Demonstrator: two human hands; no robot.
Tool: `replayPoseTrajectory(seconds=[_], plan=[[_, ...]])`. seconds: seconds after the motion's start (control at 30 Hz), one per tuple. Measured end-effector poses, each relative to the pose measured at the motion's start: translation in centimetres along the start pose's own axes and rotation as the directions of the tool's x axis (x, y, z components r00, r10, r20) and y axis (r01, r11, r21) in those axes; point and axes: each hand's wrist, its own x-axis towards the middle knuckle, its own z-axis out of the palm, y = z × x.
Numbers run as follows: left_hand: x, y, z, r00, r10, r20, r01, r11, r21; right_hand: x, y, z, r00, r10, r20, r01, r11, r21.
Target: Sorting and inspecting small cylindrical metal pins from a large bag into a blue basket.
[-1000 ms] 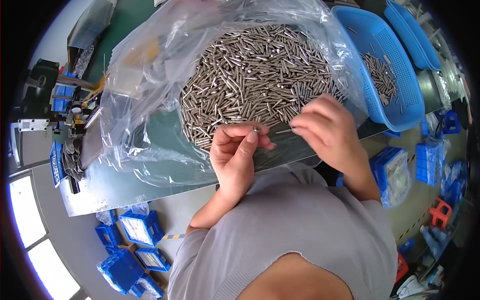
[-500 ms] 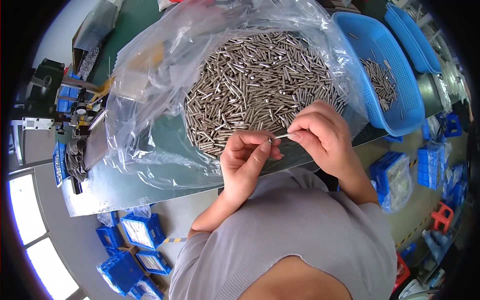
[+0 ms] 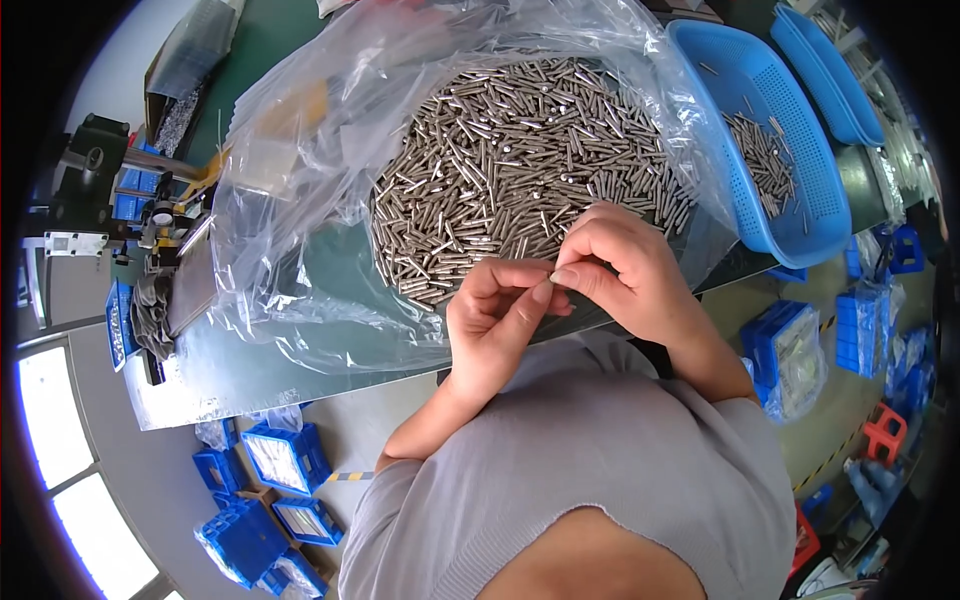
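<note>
My left hand [image 3: 496,318] and my right hand [image 3: 632,278] meet over the near edge of the pile, both closed in a pinch. Between their fingertips is a small metal pin [image 3: 553,279], almost wholly covered by the fingers. Just beyond the hands lies a broad heap of slim metal pins [image 3: 520,170], silvery to brownish. The heap rests in an opened clear plastic bag [image 3: 300,215], whose crumpled sides spread to the left and back.
A blue perforated basket [image 3: 735,200] on the right holds a smaller lot of pins [image 3: 765,165]; another blue basket [image 3: 830,80] stands beyond it. At left is a dark machine fixture [image 3: 90,165] by the green tabletop [image 3: 250,375]. Blue crates [image 3: 285,460] stand on the floor.
My right hand has moved left and closer to my left fingers. The pin's shaft, visible between the hands before, is now mostly hidden by the fingertips.
</note>
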Motion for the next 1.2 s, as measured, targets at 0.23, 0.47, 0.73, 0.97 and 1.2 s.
replayPoseTrajectory(seconds=[0.23,0.47,0.73,0.97,1.2], plan=[[0.4,-0.7,-0.2,0.925,0.306,-0.224,-0.328,0.942,-0.069,-1.1,-0.8,-7.2,0.633,-0.108,-0.767,-0.359,0.837,-0.414],[0.5,-0.6,0.2,0.876,0.341,-0.34,-0.379,0.924,-0.048,0.0,-1.4,-2.9,0.977,-0.13,-0.167,0.024,0.852,-0.524],[0.6,-0.6,0.3,0.878,0.326,-0.35,-0.382,0.919,-0.101,0.3,0.6,3.4,0.971,-0.151,0.188,0.221,0.865,-0.45],[0.4,-0.3,0.0,0.888,0.325,-0.326,-0.373,0.923,-0.095,0.3,0.3,2.8,0.954,-0.153,0.257,0.266,0.825,-0.498],[0.2,-0.4,-0.3,0.975,0.194,-0.112,-0.208,0.969,-0.13,0.2,-0.6,0.1,0.995,-0.009,-0.1,0.001,0.997,-0.08]])
